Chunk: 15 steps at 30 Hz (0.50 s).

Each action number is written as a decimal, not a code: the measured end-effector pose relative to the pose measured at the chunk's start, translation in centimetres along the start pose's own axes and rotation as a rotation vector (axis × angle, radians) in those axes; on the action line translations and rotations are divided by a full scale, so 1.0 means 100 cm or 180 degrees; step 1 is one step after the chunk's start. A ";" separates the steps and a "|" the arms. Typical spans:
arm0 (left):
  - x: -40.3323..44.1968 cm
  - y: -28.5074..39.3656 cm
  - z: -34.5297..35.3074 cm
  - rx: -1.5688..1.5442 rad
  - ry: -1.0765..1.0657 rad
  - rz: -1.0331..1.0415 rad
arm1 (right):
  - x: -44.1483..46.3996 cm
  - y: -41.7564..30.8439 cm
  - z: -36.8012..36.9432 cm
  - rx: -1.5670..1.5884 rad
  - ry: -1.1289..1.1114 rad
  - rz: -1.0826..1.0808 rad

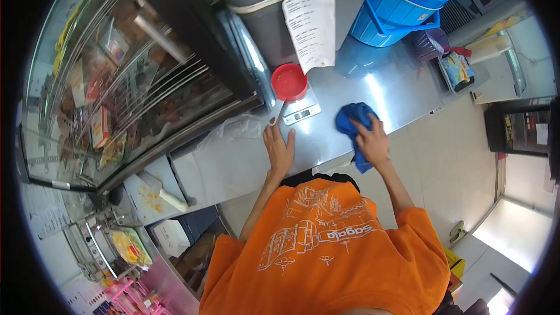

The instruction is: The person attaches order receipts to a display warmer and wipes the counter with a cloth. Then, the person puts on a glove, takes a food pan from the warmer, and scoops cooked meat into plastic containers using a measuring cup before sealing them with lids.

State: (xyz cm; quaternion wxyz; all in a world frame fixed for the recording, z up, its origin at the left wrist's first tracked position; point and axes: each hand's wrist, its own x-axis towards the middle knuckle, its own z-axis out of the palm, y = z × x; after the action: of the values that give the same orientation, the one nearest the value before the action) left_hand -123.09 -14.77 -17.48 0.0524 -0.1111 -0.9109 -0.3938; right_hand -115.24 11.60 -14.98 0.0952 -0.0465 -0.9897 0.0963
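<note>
My right hand [373, 143] is on a crumpled blue cloth [352, 118], its fingers pressing into the fabric on the steel counter [326, 134]. One end of the cloth hangs over the front edge. My left hand [279, 150] lies with fingers stretched out near that same edge. Its fingertips are close to the end of a pale handle [277, 111]; whether they touch it I cannot tell. That handle leads up to a red bowl [289, 83], which sits on a white digital kitchen scale [302, 111].
Left stands a glass display case [175, 134], with a clear plastic bag [236, 128] beside it. Behind the scale is a grey bin [262, 29] with a paper list [312, 26]. A blue lidded bucket [396, 11] stands back right. A knife [169, 197] rests on a cutting board [140, 198].
</note>
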 end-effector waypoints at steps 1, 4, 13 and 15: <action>-0.014 0.002 -0.009 -0.0154 -0.0014 0.0149 | -0.010 0.023 0.007 -0.0008 0.0008 0.0202; -0.066 -0.009 -0.027 0.0052 -0.0403 0.0593 | -0.004 0.087 0.010 -0.0816 0.0467 0.1143; -0.217 -0.052 -0.085 0.0241 -0.0556 0.0153 | 0.019 0.074 0.032 -0.0875 0.0742 0.2272; -0.251 -0.072 -0.088 0.0239 -0.0991 -0.0585 | -0.012 0.009 0.041 -0.0782 0.0871 0.1574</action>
State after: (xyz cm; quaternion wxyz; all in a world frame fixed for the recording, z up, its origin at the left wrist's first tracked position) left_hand -100.40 -30.06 -21.12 -0.1213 -0.0849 -0.9284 -0.3408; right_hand -114.85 11.64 -19.34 0.1950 -0.3096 -0.9306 -0.0109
